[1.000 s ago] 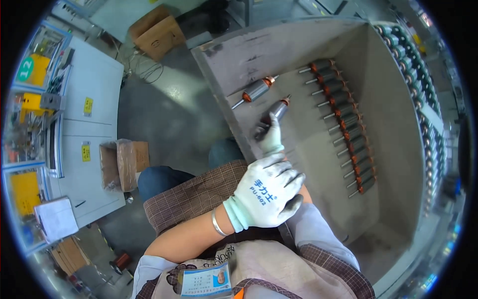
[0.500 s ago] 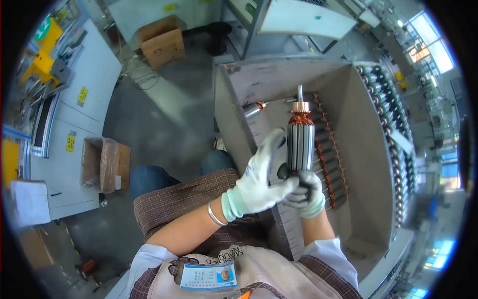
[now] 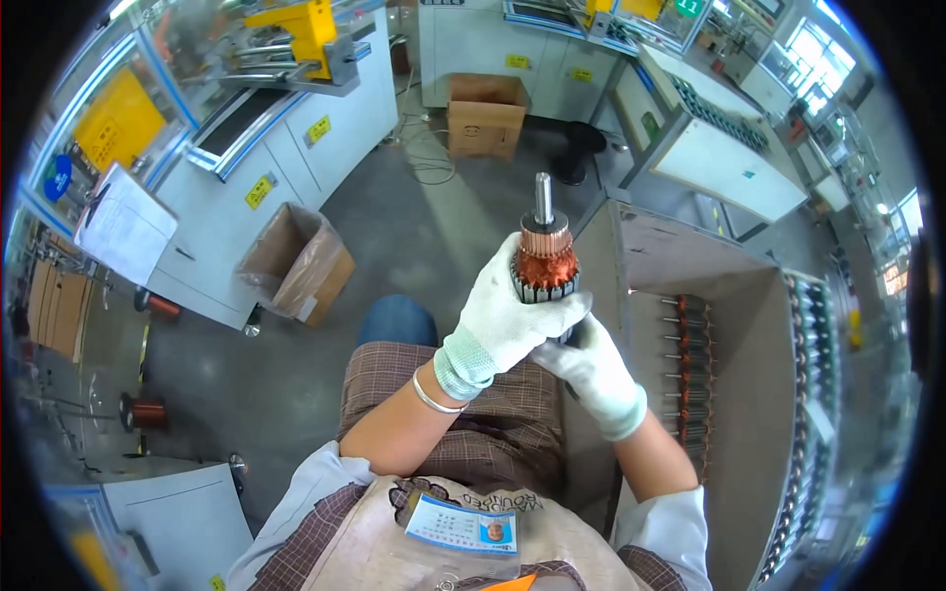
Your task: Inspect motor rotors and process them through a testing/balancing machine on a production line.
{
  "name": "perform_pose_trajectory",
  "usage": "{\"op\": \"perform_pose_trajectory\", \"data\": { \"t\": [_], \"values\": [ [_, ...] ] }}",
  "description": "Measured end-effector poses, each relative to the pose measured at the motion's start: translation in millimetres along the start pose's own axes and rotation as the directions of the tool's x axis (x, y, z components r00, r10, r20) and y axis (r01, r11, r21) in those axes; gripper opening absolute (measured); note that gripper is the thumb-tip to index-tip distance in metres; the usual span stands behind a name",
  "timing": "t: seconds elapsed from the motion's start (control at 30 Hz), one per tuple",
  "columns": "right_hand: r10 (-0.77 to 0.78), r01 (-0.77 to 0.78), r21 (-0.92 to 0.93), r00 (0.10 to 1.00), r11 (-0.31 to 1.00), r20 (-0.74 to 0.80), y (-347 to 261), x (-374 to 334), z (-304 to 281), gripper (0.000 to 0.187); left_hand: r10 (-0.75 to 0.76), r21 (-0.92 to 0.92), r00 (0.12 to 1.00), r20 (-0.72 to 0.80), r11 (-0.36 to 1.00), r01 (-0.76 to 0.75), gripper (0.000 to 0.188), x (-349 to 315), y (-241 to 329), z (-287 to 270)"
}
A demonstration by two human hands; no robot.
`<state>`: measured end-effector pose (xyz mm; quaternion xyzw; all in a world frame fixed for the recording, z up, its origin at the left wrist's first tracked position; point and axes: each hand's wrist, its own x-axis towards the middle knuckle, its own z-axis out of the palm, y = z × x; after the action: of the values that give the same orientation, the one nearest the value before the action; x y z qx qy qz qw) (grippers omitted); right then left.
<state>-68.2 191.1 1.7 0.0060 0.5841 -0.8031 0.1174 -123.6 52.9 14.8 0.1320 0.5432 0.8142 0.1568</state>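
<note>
A motor armature (image 3: 546, 266) stands nearly upright before me, its steel shaft pointing up above a copper commutator and orange-red windings. My left hand (image 3: 501, 317), in a white glove with a mint cuff, is closed around its slotted core, thumb across the front. Lower down, my right hand (image 3: 596, 372), gloved alike, grips the armature's bottom end; its fingertips are blurred and partly behind the left hand. Most of the core and the lower shaft are hidden by the gloves.
At my right is a deep grey bin (image 3: 754, 325) with a row of armatures (image 3: 695, 364) inside. More armatures (image 3: 808, 394) line up beyond its right wall. Cardboard boxes (image 3: 488, 113) and a lined carton (image 3: 320, 286) stand on the floor near white machine cabinets (image 3: 286, 148).
My view has swung left, and the armature has come away from over the bin. My left hand, open beside it before, has closed around it; the right still grips low.
</note>
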Motion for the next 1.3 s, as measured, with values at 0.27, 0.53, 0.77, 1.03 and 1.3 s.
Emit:
{"op": "perform_pose_trajectory", "data": {
  "t": [0.27, 0.53, 0.77, 1.03, 1.3],
  "values": [
    [-0.065, 0.075, -0.255, 0.997, 0.964, 0.046, 35.6, 31.2, -0.7, 0.070, 0.143, 0.336, 0.989, 0.037, 0.930, -0.147, 0.055, -18.1, -7.4, -26.8],
    [-0.144, 0.158, -0.379, 0.987, 0.912, 0.067, 51.4, 34.7, -18.1, 0.066, 0.187, 0.439, 0.977, 0.098, 0.873, -0.211, 0.056, -16.1, -27.2, -27.9],
    [-0.180, 0.202, -0.422, 0.979, 0.883, 0.093, 58.5, 35.0, -23.4, 0.066, 0.189, 0.525, 0.971, 0.143, 0.818, -0.236, 0.058, -15.9, -35.1, -33.7],
    [-0.178, 0.169, -0.482, 0.984, 0.860, 0.027, 57.7, 32.0, -21.7, 0.058, 0.193, 0.444, 0.975, 0.113, 0.868, -0.223, 0.057, -14.1, -42.8, -34.7],
    [-0.233, 0.179, -0.684, 0.972, 0.707, 0.013, 50.0, 32.4, -21.6, 0.068, 0.121, 0.368, 0.983, 0.140, 0.915, -0.165, 0.056, -16.0, -41.8, -37.3]
  ]
}}
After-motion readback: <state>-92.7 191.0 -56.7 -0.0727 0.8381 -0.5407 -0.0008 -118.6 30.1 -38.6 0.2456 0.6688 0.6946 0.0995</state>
